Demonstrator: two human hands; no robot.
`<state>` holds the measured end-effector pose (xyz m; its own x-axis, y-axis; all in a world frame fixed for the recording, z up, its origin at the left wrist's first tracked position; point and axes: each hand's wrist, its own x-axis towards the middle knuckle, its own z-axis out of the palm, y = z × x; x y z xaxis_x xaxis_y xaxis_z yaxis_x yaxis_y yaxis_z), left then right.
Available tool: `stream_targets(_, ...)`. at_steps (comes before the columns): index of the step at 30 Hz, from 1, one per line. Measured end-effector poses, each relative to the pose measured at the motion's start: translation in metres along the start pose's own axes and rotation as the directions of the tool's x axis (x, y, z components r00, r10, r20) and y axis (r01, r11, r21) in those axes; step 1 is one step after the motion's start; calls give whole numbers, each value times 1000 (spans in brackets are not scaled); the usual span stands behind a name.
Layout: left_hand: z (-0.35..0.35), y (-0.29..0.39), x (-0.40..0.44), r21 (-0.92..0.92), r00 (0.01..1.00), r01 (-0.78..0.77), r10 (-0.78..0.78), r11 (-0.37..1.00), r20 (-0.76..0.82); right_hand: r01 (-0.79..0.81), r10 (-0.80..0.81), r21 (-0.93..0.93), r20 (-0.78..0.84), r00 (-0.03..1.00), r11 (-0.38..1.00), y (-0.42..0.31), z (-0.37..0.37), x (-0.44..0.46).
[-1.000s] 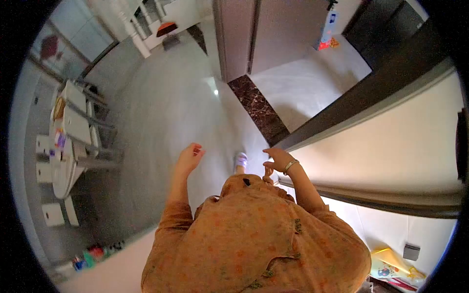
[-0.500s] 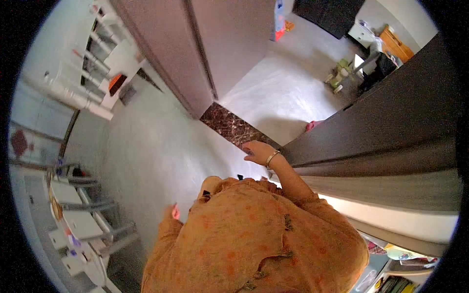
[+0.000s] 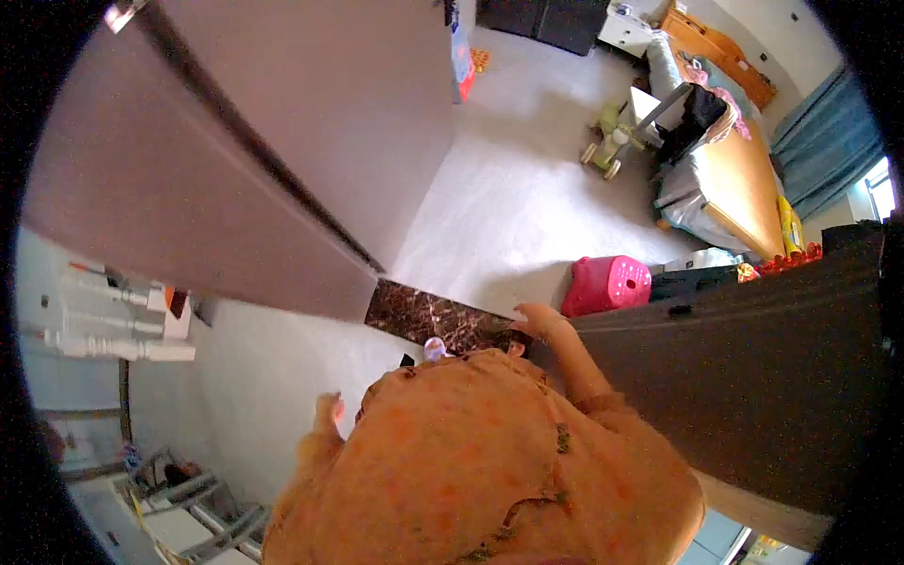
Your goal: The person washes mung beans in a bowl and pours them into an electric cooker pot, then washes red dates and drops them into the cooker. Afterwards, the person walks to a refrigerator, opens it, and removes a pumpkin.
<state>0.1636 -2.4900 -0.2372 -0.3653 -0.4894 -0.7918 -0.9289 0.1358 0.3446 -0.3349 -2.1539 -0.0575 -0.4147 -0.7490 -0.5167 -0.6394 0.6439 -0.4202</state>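
My right hand (image 3: 541,323) is held out in front of my body, beside the dark door frame (image 3: 678,367) and above the brown marble threshold (image 3: 428,318). Its fingers look loosely apart, with nothing seen in them. Low on my left side, my left hand (image 3: 330,411) hangs over the pale floor (image 3: 264,377); it is small and blurred, so its fingers cannot be made out. A foot in a light purple shoe (image 3: 434,348) shows at the threshold's edge.
Beyond the doorway stand a pink stool (image 3: 607,285), a green ride-on toy (image 3: 612,141) and a wooden bed (image 3: 734,179). A brown door (image 3: 320,113) is at the upper left. White railings (image 3: 122,347) and chairs (image 3: 179,527) lie at the left.
The view has turned right and moved to the doorway, bringing the bed and pink stool into sight. My left hand has dropped to my side; my right hand stays forward.
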Motion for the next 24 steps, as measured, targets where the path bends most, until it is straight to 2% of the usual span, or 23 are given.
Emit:
stream_targets(1,-28,35,39,120,994,-98,103,988,-31,-23,34,95,-111,993,995,20,4,4)
stream_targets(2,-57,83,77,253,978,-172,196,952,-74,-36,48,103,-116,992,994,26,-10,5)
stream_targets(3,-78,146,103,363,966,-140,207,921,-152,-167,187,177,-106,977,970,27,-27,-1)
stream_targets(4,-104,229,94,374,933,-175,275,911,-233,-292,321,250,-84,943,923,31,-40,-1)
stream_targets(5,-119,301,85,310,906,-177,278,934,-320,-330,396,333,-153,905,883,44,-38,1)
stream_targets(6,-124,322,156,79,938,-251,262,965,-225,-355,471,417,-217,855,837,55,-33,0)
stream_targets(8,-134,411,210,224,909,-314,360,923,-210,-402,570,461,-319,757,791,70,-36,6)
stream_targets(10,-134,496,226,197,894,-384,416,902,-165,-491,673,485,-340,657,724,125,1,20)
stream_targets(11,-130,532,232,157,882,-437,456,886,-121,-493,677,487,-346,649,721,136,-8,30)
stream_targets(12,-122,558,237,156,879,-443,462,883,-118,-558,747,511,-319,583,654,148,-19,37)
stream_targets(13,-114,575,240,184,864,-466,490,866,-119,-620,811,532,-281,514,577,161,-23,42)
stream_targets(14,-111,603,247,211,840,-497,527,842,-127,-617,810,534,-289,509,578,182,-39,57)
stream_targets(16,-102,623,254,284,897,-388,430,877,-101,-593,828,579,-419,372,559,214,-64,82)
stream_targets(18,-101,611,295,208,926,-374,352,904,139,-566,840,621,-422,342,542,248,-108,115)
stream_targets(19,-104,617,302,192,952,-295,271,936,144,-536,848,658,-426,314,529,263,-141,137)
stream_targets(20,-107,620,309,178,971,-209,183,962,153,-534,850,662,-424,311,526,269,-172,156)
stream_targets(22,-129,623,319,36,908,-371,354,928,225,-515,834,657,-415,364,551,267,-245,191)
stream_targets(23,-131,624,337,37,907,-371,354,928,229,-511,767,574,-518,378,639,268,-275,211)
stream_targets(24,-129,626,366,34,944,-268,256,963,210,-427,712,569,-555,430,702,276,-296,234)
